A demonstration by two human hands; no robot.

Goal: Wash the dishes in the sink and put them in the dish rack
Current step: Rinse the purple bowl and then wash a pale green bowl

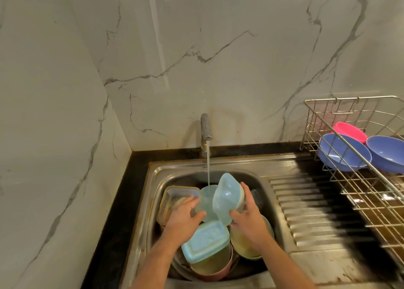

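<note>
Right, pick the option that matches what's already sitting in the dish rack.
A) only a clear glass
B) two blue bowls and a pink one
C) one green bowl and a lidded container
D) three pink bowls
B: the wire dish rack at the right holds one blue bowl, a second blue bowl beside it, and a pink bowl behind them.

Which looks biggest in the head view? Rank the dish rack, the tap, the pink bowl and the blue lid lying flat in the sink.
1. dish rack, though cut off by the frame edge
2. blue lid, nearer the camera, so flattered
3. pink bowl and tap: too alike to rank
</note>
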